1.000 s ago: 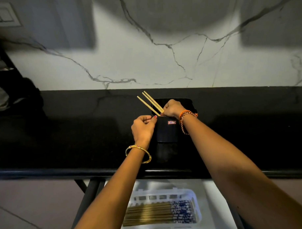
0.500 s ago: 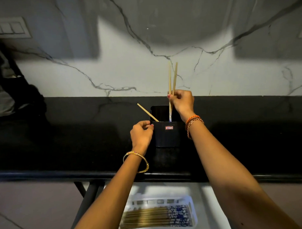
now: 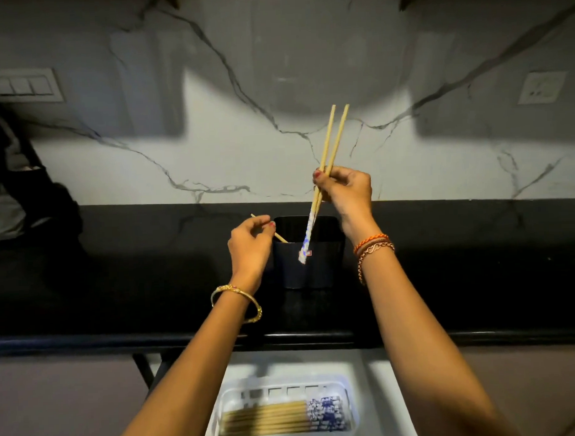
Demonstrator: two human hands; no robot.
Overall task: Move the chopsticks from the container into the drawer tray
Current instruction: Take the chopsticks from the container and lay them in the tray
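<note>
Chopsticks [image 3: 329, 144], a pair pinched in the right hand [image 3: 347, 191], hang over the dark container [image 3: 309, 266] on the black surface [image 3: 118, 272], while at its nine o'clock the left hand [image 3: 249, 243] pinches a lone chopstick [image 3: 280, 238], with the filled white drawer tray [image 3: 351, 408] at six o'clock.

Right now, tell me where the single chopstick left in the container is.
In the head view it leans out over the left rim of the black container, the single chopstick passing under the left hand fingertips.
</note>
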